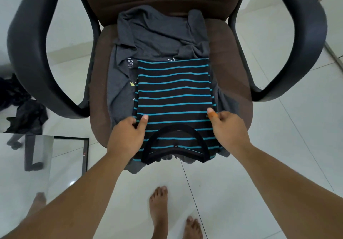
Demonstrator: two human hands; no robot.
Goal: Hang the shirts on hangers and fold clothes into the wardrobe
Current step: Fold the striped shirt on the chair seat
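A black shirt with teal stripes [173,92] lies folded into a narrow rectangle on the chair seat, its collar toward me at the seat's front edge. It rests on a rumpled dark grey shirt [157,36] with small printed text. My left hand [128,134] pinches the striped shirt's left edge near the collar, thumb on top. My right hand [229,127] pinches its right edge, thumb on top with an orange mark on it.
The brown office chair [232,56] has black armrests [27,39] curving out on both sides. Dark clothes [22,108] lie on the tiled floor at the left. A glass tabletop [37,164] sits at the lower left. My bare feet [163,212] stand below the seat.
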